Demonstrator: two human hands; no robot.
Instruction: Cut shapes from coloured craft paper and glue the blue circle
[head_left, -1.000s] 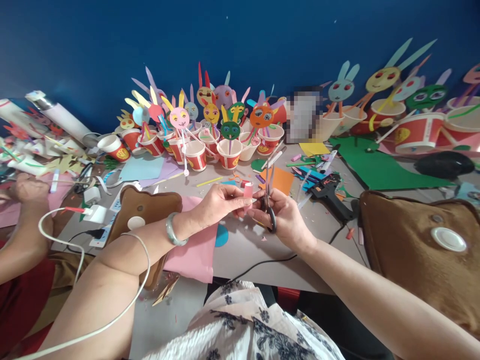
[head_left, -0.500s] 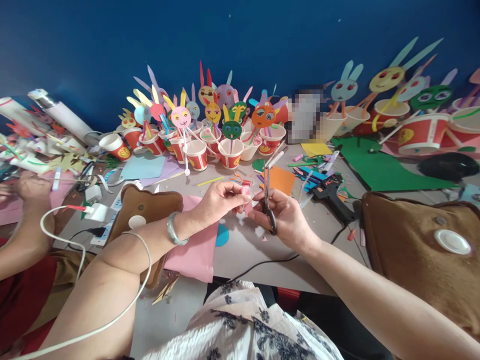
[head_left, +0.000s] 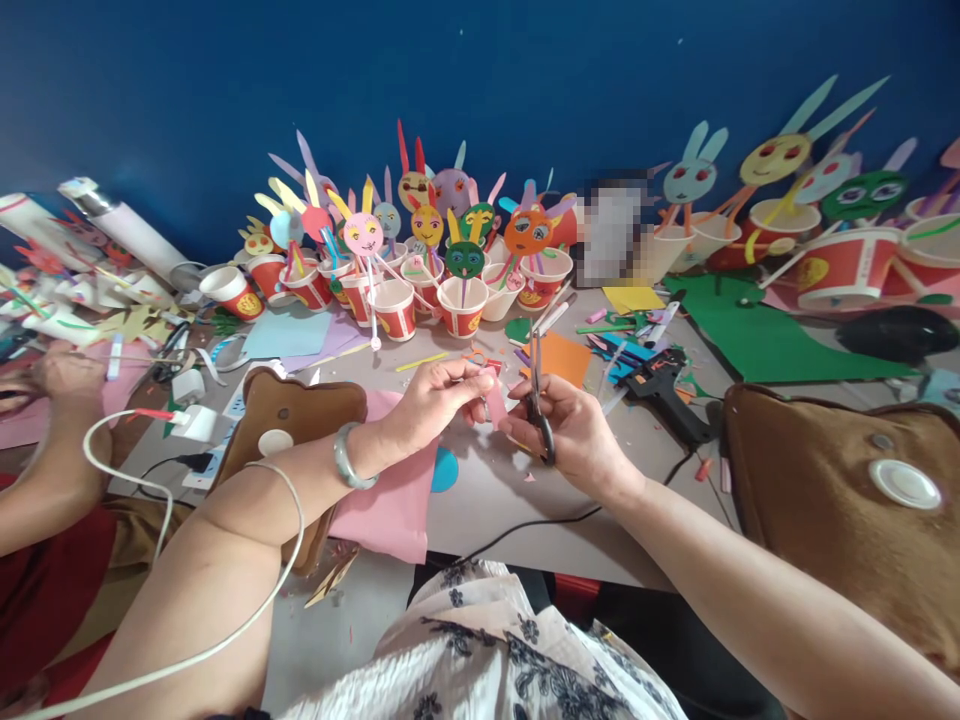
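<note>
A small pink paper piece (head_left: pixel 493 400) is pinched between the thumb and fingers of my left hand (head_left: pixel 442 400), which wears a bracelet (head_left: pixel 346 458) at the wrist. My right hand (head_left: pixel 574 430) is closed around black-handled scissors (head_left: pixel 537 400), their blades pointing up and away from me. The fingertips of my right hand come close to the lower end of the pink piece; whether they touch it I cannot tell. Below my hands on the table are a blue paper circle (head_left: pixel 445 470) and a pink paper sheet (head_left: pixel 386 500).
Paper cups (head_left: pixel 459 308) with rabbit-faced figures line the wall. A hot glue gun (head_left: pixel 667 395) with its cord is on the right, near a brown plush cushion (head_left: pixel 832 500). Another cushion (head_left: pixel 300 400) and a white cable (head_left: pixel 289 570) lie left. A co-worker's hand (head_left: pixel 67 370) is far left.
The pink paper piece has turned in my left fingers and now shows a longer flat face. My right hand with the scissors has barely shifted.
</note>
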